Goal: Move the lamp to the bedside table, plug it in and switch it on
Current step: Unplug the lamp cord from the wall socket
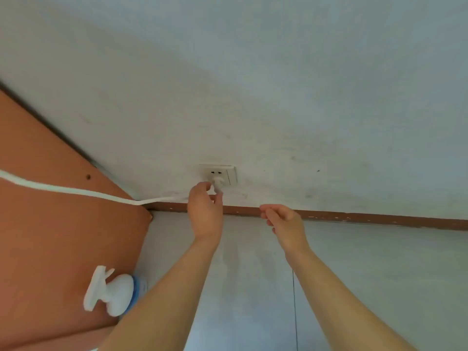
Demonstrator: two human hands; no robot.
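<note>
Bare wall (329,110) (right of socket (219,174))

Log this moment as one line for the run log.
step: plugging in | left hand: fingers at plug in wall socket | right hand: free, beside | cord: trails left | lamp: unseen

Two bare forearms rise from the bottom of the frame toward its centre, roughly parallel and well apart. The left hand (205,214), just left of centre, has its wrist bent slightly back, the back of the hand toward the camera. Its thumb and forefinger are curled into a pinch at the top of the hand, the fingertips (208,184) close together around something small and white. The right hand (283,221), a little right of centre and slightly lower, hangs loose, the fingers half curled toward the left, the palm turned inward, touching nothing.
</note>
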